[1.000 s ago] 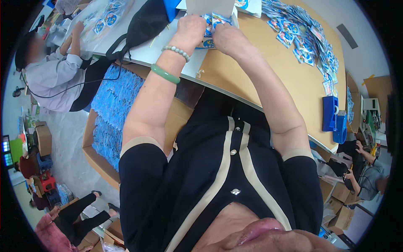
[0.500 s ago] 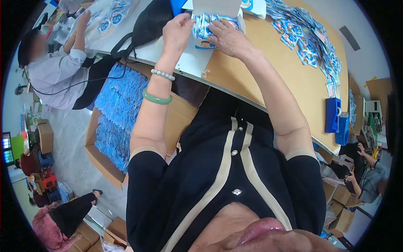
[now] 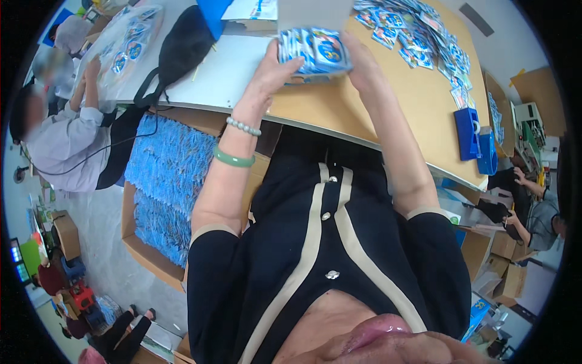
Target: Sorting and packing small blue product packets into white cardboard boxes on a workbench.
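A small carton (image 3: pixel 315 14) with a raised pale lid stands at the table's far edge area, filled with a row of blue-and-white sachets (image 3: pixel 329 48). My left hand (image 3: pixel 274 71) grips its left side, with the thumb laid over the near sachets. On the opposite side my right hand (image 3: pixel 362 62) presses against the carton, its fingertips hidden behind it. Both hands hold the carton between them. A beaded bracelet (image 3: pixel 244 126) and a green bangle (image 3: pixel 234 159) are on my left arm.
Loose sachets (image 3: pixel 418 39) are heaped on the table's right side, beyond a blue tape dispenser (image 3: pixel 467 133). A black bag (image 3: pixel 185 48) lies at the left. Below it, a cardboard box (image 3: pixel 151 262) holds blue sachet strips. A person (image 3: pixel 73 148) sits at far left.
My hands have moved from the sachets inside to the carton's two sides and now grip it. The view has shifted a little, and a walking person at lower left has moved.
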The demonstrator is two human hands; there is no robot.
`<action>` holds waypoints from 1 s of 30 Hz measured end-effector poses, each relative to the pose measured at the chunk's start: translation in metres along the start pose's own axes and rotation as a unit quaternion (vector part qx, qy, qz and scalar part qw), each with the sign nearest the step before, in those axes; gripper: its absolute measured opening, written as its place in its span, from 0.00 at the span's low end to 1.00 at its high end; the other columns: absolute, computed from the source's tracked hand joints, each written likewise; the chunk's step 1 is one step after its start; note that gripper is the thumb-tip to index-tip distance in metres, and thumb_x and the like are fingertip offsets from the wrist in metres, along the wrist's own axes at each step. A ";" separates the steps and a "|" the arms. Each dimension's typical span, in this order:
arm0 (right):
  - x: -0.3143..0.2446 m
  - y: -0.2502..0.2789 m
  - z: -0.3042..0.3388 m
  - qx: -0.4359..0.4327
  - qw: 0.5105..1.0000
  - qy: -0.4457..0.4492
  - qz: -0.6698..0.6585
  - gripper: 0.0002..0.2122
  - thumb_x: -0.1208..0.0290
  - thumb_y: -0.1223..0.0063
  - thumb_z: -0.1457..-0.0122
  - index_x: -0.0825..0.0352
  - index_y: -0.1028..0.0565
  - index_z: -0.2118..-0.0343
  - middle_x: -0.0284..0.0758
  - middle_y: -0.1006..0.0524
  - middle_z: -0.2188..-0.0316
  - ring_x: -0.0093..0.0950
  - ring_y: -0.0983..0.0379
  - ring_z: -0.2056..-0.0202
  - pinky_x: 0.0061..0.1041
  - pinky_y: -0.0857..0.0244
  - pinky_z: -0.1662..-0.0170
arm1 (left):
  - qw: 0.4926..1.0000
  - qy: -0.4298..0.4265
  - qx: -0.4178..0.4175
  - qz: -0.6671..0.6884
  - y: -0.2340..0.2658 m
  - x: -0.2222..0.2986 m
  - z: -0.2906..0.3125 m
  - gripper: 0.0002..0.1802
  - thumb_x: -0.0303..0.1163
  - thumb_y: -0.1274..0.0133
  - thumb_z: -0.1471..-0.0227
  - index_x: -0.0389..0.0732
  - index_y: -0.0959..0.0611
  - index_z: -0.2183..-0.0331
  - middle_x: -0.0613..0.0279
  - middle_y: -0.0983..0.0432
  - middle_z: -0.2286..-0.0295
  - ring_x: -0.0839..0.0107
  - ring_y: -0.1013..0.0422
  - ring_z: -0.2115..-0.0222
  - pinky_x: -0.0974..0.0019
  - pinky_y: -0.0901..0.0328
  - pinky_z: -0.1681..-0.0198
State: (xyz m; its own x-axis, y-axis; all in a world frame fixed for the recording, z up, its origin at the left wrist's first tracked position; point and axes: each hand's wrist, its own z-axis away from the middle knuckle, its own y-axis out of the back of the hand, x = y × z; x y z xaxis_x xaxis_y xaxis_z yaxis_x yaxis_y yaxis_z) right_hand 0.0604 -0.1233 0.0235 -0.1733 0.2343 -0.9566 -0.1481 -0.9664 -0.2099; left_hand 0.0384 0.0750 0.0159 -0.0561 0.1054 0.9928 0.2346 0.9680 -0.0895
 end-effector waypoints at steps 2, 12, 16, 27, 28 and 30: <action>-0.014 0.022 0.045 0.018 0.999 0.004 -0.049 0.17 0.59 0.60 0.36 0.63 0.30 0.50 0.33 0.26 0.57 0.25 0.30 0.55 0.26 0.36 0.51 | 0.998 0.028 -0.045 -0.026 -0.027 0.018 0.025 0.30 0.31 0.44 0.48 0.32 0.36 0.47 0.56 0.29 0.56 0.71 0.33 0.55 0.66 0.38 0.50; -0.013 0.092 0.105 0.094 0.994 0.050 0.034 0.24 0.63 0.50 0.40 0.72 0.36 0.45 0.40 0.29 0.52 0.27 0.31 0.51 0.25 0.37 0.48 | 0.964 0.172 -0.049 0.197 -0.069 -0.002 0.005 0.27 0.33 0.49 0.44 0.32 0.36 0.47 0.59 0.29 0.58 0.71 0.33 0.55 0.67 0.37 0.51; -0.009 0.096 0.086 0.055 0.984 0.007 0.169 0.27 0.66 0.46 0.43 0.71 0.39 0.42 0.41 0.29 0.52 0.27 0.31 0.51 0.24 0.37 0.48 | 0.996 0.020 -0.009 0.089 -0.101 -0.008 0.009 0.23 0.30 0.48 0.45 0.34 0.32 0.49 0.58 0.28 0.59 0.71 0.32 0.55 0.69 0.36 0.52; -0.001 0.137 0.062 -0.139 0.979 0.136 0.056 0.18 0.69 0.44 0.46 0.59 0.26 0.51 0.34 0.29 0.50 0.28 0.33 0.48 0.28 0.37 0.44 | 0.976 -0.013 -0.217 -0.011 -0.058 -0.011 -0.027 0.26 0.30 0.41 0.53 0.42 0.24 0.50 0.57 0.28 0.52 0.65 0.36 0.47 0.63 0.38 0.46; -0.001 0.139 0.063 -0.173 0.964 0.165 0.114 0.16 0.69 0.45 0.46 0.56 0.24 0.52 0.33 0.30 0.49 0.29 0.35 0.46 0.29 0.38 0.43 | 0.976 -0.012 -0.217 -0.012 -0.056 -0.008 -0.028 0.26 0.30 0.41 0.53 0.42 0.24 0.50 0.57 0.28 0.52 0.65 0.36 0.47 0.63 0.38 0.46; -0.004 0.142 0.066 -0.161 0.940 0.209 0.217 0.15 0.68 0.45 0.45 0.55 0.23 0.54 0.32 0.31 0.47 0.30 0.38 0.44 0.31 0.40 0.42 | 0.904 -0.203 -0.228 -0.299 -0.049 0.000 -0.031 0.27 0.31 0.40 0.54 0.45 0.24 0.49 0.59 0.30 0.49 0.61 0.38 0.45 0.58 0.40 0.44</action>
State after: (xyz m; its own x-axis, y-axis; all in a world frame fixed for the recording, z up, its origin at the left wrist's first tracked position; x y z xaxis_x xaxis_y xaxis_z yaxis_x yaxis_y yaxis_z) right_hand -0.0243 -0.2548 0.0111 0.2589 -0.1866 -0.9477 0.1618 -0.9589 0.2330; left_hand 0.0571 0.0201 0.0228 -0.6358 -0.2410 0.7332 0.4150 0.6942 0.5881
